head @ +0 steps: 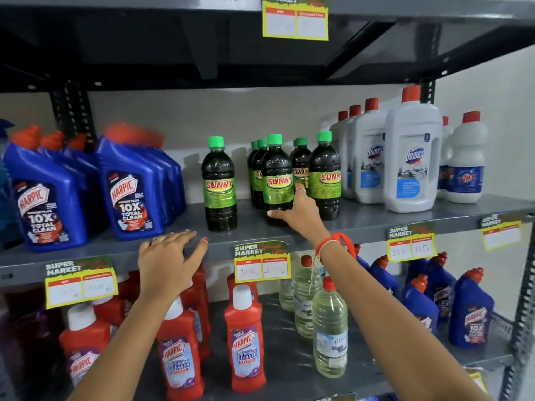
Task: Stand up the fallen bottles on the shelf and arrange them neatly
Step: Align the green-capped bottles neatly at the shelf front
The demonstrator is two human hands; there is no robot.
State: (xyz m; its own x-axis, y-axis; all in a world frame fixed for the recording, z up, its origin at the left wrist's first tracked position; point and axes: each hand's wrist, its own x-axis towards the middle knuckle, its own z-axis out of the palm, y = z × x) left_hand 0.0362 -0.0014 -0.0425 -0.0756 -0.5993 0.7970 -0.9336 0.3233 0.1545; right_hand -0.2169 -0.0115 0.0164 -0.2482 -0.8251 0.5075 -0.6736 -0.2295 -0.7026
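A: Where is the bottle being handled?

B: A dark bottle (277, 180) with a green cap and a green label reading SUNNY stands upright on the middle shelf (376, 224), near its front edge. The right hand (298, 211) is wrapped around its lower half, thumb across the front, fingers behind.

A: What is in it?

B: A very dark liquid, filled up to the neck.

A: And around that bottle?

B: Just behind it and to its right stand more of the same green-capped bottles (324, 175), close together, all upright. To its left, set apart, one more of the kind stands alone (219, 183). Further left are blue bottles (130, 192) with red caps, labelled HARPIC, in rows. To the right of the held bottle are white jugs (411, 160) with red caps; what is inside cannot be seen.

A: The other hand?

B: The left hand (169, 256) lies flat on the front edge of the same shelf, fingers spread, holding nothing, below and left of the held bottle.

A: Below?

B: Beneath the held bottle hangs a yellow price tag (262, 266). On the lower shelf stand red bottles (244, 340) with white caps, clear bottles (330, 328) of pale liquid with red caps, and more blue ones to the right.
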